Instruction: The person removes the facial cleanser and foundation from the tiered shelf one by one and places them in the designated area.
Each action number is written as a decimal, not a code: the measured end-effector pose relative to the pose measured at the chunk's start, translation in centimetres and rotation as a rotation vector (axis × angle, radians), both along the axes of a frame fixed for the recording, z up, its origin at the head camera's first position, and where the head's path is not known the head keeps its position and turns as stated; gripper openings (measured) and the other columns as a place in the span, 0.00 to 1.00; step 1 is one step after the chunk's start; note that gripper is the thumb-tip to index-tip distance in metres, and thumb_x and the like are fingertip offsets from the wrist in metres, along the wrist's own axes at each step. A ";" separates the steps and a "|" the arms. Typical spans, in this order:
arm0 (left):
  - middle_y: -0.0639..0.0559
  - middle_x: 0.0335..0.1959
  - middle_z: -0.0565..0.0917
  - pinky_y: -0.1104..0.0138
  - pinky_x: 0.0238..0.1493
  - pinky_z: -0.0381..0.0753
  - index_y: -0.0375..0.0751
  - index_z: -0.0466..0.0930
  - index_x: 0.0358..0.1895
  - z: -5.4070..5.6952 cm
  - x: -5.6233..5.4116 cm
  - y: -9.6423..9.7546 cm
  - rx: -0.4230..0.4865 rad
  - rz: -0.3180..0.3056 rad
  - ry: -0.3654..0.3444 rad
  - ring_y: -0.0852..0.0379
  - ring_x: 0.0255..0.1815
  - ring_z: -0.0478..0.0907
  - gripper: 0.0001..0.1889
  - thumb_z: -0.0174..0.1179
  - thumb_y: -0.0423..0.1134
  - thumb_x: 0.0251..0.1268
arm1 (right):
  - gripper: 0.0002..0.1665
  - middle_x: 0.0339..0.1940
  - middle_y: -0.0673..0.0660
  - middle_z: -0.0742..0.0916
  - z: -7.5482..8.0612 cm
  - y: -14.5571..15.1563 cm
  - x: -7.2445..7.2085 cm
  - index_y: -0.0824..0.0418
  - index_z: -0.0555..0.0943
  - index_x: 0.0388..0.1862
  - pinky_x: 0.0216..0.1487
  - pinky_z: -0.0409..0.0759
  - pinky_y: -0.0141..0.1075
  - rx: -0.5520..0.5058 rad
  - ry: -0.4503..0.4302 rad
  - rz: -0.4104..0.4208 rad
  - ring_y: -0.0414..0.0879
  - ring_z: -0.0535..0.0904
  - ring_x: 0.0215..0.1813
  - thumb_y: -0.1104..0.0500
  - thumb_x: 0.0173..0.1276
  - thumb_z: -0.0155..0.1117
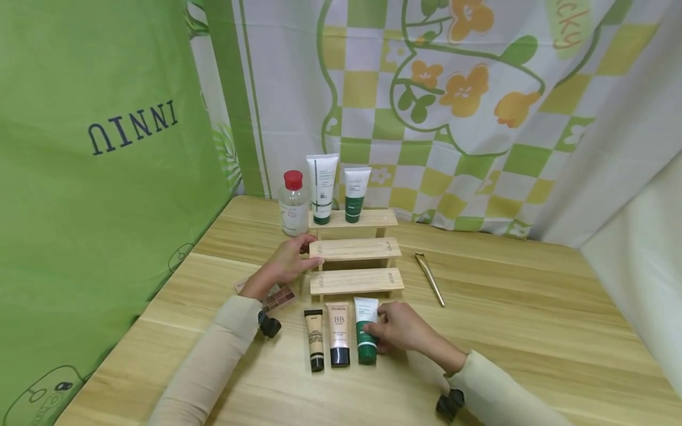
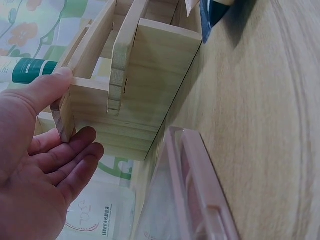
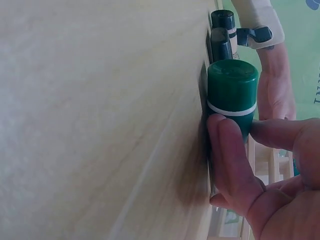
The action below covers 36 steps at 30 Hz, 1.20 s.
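My left hand [image 1: 290, 258] grips the end of the middle step of a three-tier wooden stand [image 1: 355, 248], thumb on top and fingers beneath. My right hand [image 1: 402, 328] pinches a white and green squeeze tube [image 1: 366, 322] low over the table in front of the stand; the green cap [image 3: 233, 87] shows in the right wrist view. Left of that tube lie a pink BB cream tube [image 1: 338, 334] and a slim beige tube with a black cap [image 1: 315, 340]. On the top step stand a tall white tube [image 1: 322, 186] and a shorter white-green tube [image 1: 356, 195].
A clear bottle with a red cap [image 1: 293, 204] stands left of the stand. An eyeshadow palette [image 1: 279, 297] lies partly hidden under the left wrist. To the right is a gold-coloured slim tool [image 1: 430, 279]. Curtains hang behind the wooden table [image 1: 511, 331].
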<state>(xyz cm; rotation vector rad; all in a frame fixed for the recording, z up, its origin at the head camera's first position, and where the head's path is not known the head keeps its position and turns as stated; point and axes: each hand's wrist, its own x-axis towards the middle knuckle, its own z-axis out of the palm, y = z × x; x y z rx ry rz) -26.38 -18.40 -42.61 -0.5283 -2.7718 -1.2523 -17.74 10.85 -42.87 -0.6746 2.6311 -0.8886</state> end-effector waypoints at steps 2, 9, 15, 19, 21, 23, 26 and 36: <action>0.38 0.50 0.80 0.55 0.54 0.79 0.32 0.71 0.61 0.0 -0.1 0.0 0.003 0.001 -0.005 0.44 0.52 0.78 0.27 0.68 0.41 0.62 | 0.15 0.15 0.46 0.79 0.0 0.0 0.0 0.59 0.79 0.25 0.18 0.68 0.31 -0.005 -0.002 -0.001 0.39 0.74 0.18 0.51 0.63 0.69; 0.38 0.50 0.80 0.55 0.54 0.79 0.31 0.71 0.61 0.1 -0.1 -0.1 0.000 -0.001 -0.004 0.44 0.52 0.78 0.28 0.68 0.42 0.62 | 0.22 0.17 0.53 0.83 3.5 0.2 -1.3 0.67 0.80 0.36 0.22 0.80 0.37 -0.056 -0.019 -0.066 0.43 0.81 0.18 0.47 0.71 0.61; 0.39 0.49 0.81 0.55 0.54 0.80 0.32 0.71 0.60 0.3 -0.3 -0.1 -0.009 -0.006 0.019 0.45 0.52 0.78 0.27 0.68 0.41 0.62 | 0.35 0.34 0.62 0.86 8.6 -0.3 -6.3 0.74 0.69 0.64 0.32 0.85 0.42 -0.215 0.154 -0.129 0.49 0.86 0.30 0.47 0.73 0.59; 0.39 0.50 0.80 0.55 0.54 0.79 0.32 0.71 0.61 0.2 -0.1 0.0 -0.022 -0.009 0.001 0.45 0.52 0.78 0.28 0.68 0.42 0.63 | 0.40 0.45 0.64 0.85 9.9 -1.2 -10.5 0.70 0.64 0.70 0.40 0.84 0.44 -0.261 0.230 -0.222 0.52 0.85 0.40 0.44 0.72 0.60; 0.39 0.50 0.80 0.55 0.55 0.79 0.32 0.70 0.62 0.1 0.1 -0.1 -0.027 -0.006 -0.012 0.45 0.53 0.77 0.28 0.67 0.43 0.63 | 0.41 0.47 0.65 0.85 9.8 -2.1 -12.1 0.69 0.64 0.70 0.42 0.83 0.46 -0.259 0.233 -0.249 0.54 0.85 0.42 0.44 0.71 0.61; 0.39 0.51 0.80 0.55 0.55 0.79 0.31 0.69 0.63 -0.1 0.2 -0.2 -0.041 0.001 -0.022 0.45 0.53 0.77 0.29 0.66 0.43 0.64 | 0.43 0.50 0.66 0.84 9.4 -3.0 -13.1 0.69 0.63 0.71 0.43 0.83 0.46 -0.268 0.210 -0.258 0.55 0.85 0.44 0.43 0.69 0.63; 0.38 0.51 0.80 0.54 0.55 0.78 0.30 0.69 0.63 -0.3 0.4 -0.3 -0.057 0.013 -0.027 0.44 0.53 0.77 0.29 0.66 0.43 0.64 | 0.43 0.53 0.66 0.83 8.7 -4.4 -14.0 0.68 0.65 0.71 0.46 0.83 0.46 -0.272 0.206 -0.251 0.56 0.84 0.48 0.43 0.68 0.65; 0.38 0.51 0.80 0.54 0.56 0.78 0.30 0.68 0.64 0.0 0.2 0.3 -0.024 -0.001 -0.016 0.44 0.53 0.77 0.29 0.66 0.42 0.65 | 0.22 0.44 0.63 0.85 8.0 -5.8 -14.3 0.67 0.76 0.53 0.46 0.82 0.45 -0.344 0.326 -0.261 0.54 0.82 0.46 0.54 0.67 0.68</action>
